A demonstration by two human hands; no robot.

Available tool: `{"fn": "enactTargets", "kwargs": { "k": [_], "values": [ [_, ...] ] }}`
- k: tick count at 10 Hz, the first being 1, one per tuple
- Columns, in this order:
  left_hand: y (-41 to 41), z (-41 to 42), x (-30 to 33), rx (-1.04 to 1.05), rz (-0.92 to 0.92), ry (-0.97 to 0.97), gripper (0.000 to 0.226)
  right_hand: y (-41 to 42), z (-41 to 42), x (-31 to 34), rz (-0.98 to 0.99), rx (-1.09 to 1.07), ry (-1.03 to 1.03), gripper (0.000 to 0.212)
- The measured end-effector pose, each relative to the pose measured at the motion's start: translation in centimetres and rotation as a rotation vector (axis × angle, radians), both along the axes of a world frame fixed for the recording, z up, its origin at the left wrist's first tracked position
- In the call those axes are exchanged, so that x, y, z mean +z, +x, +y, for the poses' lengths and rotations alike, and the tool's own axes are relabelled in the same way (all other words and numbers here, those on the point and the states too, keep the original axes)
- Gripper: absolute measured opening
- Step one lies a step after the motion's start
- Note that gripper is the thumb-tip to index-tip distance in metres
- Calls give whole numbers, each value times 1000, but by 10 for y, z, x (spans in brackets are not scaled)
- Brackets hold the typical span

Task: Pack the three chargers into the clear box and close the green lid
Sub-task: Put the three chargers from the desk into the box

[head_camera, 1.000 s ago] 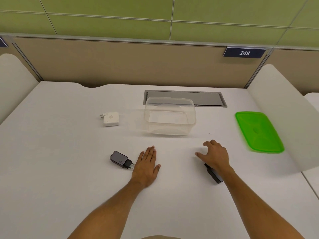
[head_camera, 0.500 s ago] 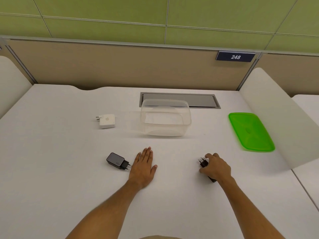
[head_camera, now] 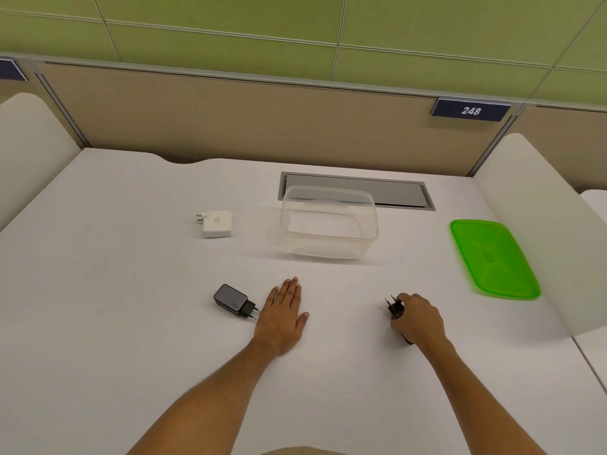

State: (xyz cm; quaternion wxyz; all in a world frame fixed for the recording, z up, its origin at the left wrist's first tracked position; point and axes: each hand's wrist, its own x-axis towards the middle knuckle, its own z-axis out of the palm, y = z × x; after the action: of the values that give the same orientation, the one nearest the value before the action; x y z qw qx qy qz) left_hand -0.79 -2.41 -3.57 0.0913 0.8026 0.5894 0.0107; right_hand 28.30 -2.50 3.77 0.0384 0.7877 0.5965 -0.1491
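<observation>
presently: right hand (head_camera: 418,318) wrapped round black charger (head_camera: 395,308), prongs out; left hand (head_camera: 284,311) flat, empty. likely rigid, light; best gripped by body.

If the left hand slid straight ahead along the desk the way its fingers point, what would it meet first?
The left hand lies flat, fingers pointing ahead and slightly right. Bare desk comes first; then, probably, the near wall of the clear box, around its left end. The black charger stays off to its left.
</observation>
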Motion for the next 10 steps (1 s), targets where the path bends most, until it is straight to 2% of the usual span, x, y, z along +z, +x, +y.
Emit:
{"fn": "enactTargets", "kwargs": {
  "k": [2,5,8,10],
  "values": [
    [0,0,0,3,-2,3,66,-28,36,35,57,87,166,39],
    [-1,0,1,1,-22,8,66,-88,106,96,118,251,406,30],
    [-1,0,2,1,-23,17,66,-113,162,97,38,341,420,27],
    [-1,0,2,0,-21,5,66,-116,188,76,-43,321,275,31]
  ]
}}
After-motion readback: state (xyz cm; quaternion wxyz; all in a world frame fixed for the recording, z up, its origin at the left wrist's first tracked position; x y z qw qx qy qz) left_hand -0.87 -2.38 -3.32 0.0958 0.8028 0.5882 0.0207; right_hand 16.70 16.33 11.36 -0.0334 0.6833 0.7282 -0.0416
